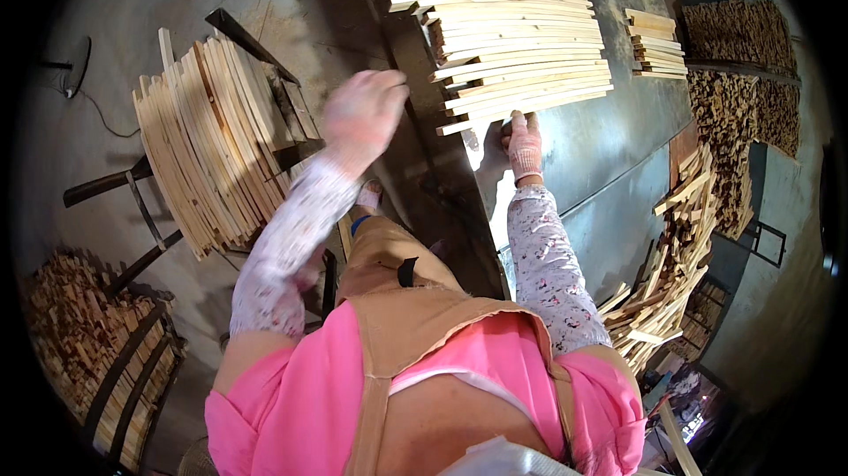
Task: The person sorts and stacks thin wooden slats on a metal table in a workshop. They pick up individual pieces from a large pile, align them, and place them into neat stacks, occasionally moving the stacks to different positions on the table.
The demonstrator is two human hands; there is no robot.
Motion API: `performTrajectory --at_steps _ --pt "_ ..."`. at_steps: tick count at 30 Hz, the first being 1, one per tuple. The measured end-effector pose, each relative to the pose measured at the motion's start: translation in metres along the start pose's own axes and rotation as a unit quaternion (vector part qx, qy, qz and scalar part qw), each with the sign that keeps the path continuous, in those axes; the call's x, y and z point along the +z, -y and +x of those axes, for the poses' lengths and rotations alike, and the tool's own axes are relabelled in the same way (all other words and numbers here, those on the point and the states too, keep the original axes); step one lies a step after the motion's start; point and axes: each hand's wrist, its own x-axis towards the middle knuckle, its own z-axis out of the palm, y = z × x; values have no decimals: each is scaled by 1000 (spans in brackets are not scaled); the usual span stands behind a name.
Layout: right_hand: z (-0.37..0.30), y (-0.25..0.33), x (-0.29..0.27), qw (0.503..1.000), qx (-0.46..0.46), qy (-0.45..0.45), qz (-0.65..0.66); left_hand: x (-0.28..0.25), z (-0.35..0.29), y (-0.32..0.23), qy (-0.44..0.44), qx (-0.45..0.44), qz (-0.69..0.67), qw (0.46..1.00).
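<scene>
Pink top (300,405): nearest the camera, worn under a tan apron (397,317), filling the lower middle
Metal table (601,149): ahead and to the right, its flat grey surface a good bed for lining things up
Wood strips (521,39): side by side on the table, right ends fairly even, left ends ragged and jutting past the table edge; tapping those ends level would, I judge, give a neater row
Strip stack (203,140): on a dark metal stand (252,45) to the left, pieces roughly parallel; any one should balance best held near its middle
Left hand (364,118): raised between stack and table, fingers seemingly part curled, too blurred to tell whether it holds anything
Right hand (524,147): gloved, fingers bent, tips at the nearest strip of the row; pinching or merely pressing, I cannot tell; light pressure, square to that strip's side, should keep the row tight
</scene>
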Motion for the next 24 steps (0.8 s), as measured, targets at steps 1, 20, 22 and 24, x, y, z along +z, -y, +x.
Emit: performTrajectory --at_steps 1,20,22,24 --pt "-3 1 1 1000 12 12 2 35 19 -3 45 -43 22 998" --pt "-14 14 -38 990 101 4 103 153 61 -10 233 -25 71 969" --pt "-15 14 -43 991 83 18 104 145 69 -26 273 -25 138 952" --pt "-14 13 -43 990 90 10 105 138 74 -37 250 -28 148 956"
